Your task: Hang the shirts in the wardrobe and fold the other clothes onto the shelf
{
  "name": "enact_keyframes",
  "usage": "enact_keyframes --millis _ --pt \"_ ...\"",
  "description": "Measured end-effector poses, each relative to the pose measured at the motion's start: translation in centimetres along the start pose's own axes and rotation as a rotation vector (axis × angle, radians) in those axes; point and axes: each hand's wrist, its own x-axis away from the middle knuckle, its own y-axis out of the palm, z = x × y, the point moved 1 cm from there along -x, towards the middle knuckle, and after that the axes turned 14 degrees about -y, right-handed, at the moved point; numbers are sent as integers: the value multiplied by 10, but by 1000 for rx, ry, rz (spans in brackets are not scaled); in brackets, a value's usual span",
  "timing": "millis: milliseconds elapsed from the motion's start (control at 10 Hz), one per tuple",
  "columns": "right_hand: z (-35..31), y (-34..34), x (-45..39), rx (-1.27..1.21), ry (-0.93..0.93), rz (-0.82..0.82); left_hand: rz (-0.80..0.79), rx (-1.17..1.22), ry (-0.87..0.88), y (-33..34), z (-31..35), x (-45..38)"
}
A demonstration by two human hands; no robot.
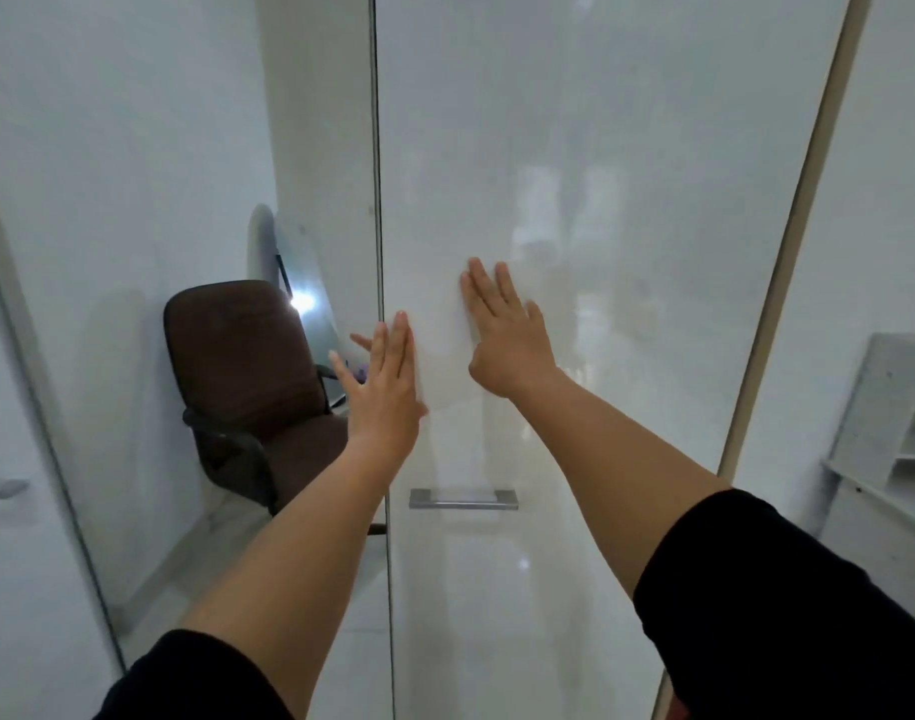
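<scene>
A glossy white wardrobe door (pixel 601 200) fills the middle of the view, with a metal bar handle (pixel 463 498) low on it. My right hand (pixel 507 330) lies flat against the door, fingers straight and pointing up. My left hand (pixel 385 379) is flat too, with straight fingers, at the door's left edge beside the dark vertical seam (pixel 377 200). Neither hand holds anything. No shirts or other clothes are in view.
A brown office chair (pixel 247 376) stands to the left against a white wall. Another white door with a handle (pixel 1 485) is at the far left. A white shelf unit (pixel 892 459) stands at the right.
</scene>
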Motion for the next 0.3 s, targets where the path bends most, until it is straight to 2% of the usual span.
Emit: enact_keyframes --millis 100,200,300 --pt "4 7 1 4 -21 68 36 17 -22 15 0 2" --pt "0 24 9 -95 -23 187 48 157 -49 7 4 8" --pt "-11 91 87 -262 -11 176 -119 210 -102 30 0 64"
